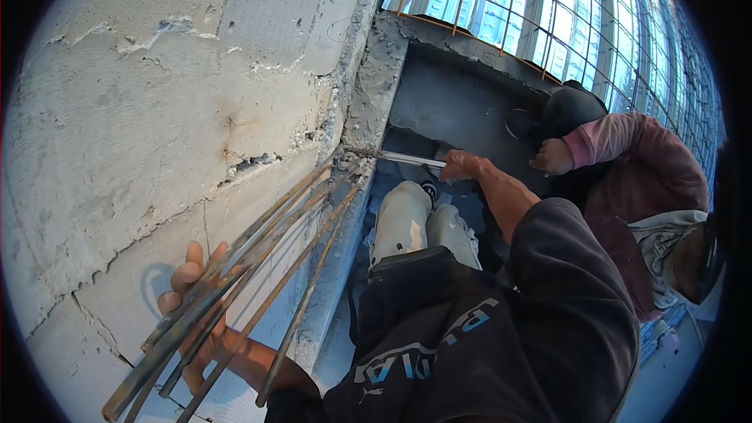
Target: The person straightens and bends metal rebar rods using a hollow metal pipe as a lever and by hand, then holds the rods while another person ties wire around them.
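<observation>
Several rusty steel bars (258,254) stick out of the concrete edge beside the block wall and fan toward the lower left. My left hand (192,298) is at the bars near their free ends, fingers curled around them from the wall side. Closed around the near end of a light metal tool (411,159) is my right hand (464,166). The far end of this tool reaches the concrete at the base of the bars; its exact contact there is too small to tell.
A cracked block wall (157,133) fills the left. Wire mesh (509,0) lies over corrugated metal sheets at the upper right. A co-worker in a reddish sleeve (627,137) crouches close on the right, beside a recess with a concrete rim (376,78).
</observation>
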Action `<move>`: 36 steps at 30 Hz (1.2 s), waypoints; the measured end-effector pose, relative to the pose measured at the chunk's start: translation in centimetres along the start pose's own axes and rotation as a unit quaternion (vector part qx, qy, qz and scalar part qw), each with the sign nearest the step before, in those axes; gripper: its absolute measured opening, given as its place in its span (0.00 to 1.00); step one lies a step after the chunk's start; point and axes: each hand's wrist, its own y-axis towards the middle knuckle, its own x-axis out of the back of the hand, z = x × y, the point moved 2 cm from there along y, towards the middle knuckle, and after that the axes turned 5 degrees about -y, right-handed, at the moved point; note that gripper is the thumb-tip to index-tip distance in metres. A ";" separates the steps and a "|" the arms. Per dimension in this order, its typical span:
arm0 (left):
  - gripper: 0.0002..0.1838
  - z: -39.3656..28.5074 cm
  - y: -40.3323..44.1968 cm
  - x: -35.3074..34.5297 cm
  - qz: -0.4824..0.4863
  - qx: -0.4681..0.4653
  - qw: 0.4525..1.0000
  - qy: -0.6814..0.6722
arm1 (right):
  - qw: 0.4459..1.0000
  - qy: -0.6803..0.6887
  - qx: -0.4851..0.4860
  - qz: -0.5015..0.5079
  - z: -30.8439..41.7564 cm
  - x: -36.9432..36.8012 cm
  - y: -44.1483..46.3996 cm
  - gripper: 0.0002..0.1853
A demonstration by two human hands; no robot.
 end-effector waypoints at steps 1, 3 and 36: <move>0.25 0.2 -0.1 0.5 -0.007 -0.015 1.000 0.004 | 0.999 0.028 0.008 -0.014 -0.5 -1.2 -0.5 0.20; 0.10 0.7 0.3 -0.2 -0.045 -0.030 0.996 -0.072 | 0.995 0.085 0.025 -0.045 -2.0 -3.7 -1.1 0.20; 0.72 2.2 -1.1 -5.3 -0.077 -0.247 0.953 0.158 | 0.687 0.400 0.504 -0.337 28.0 -9.3 -18.0 0.21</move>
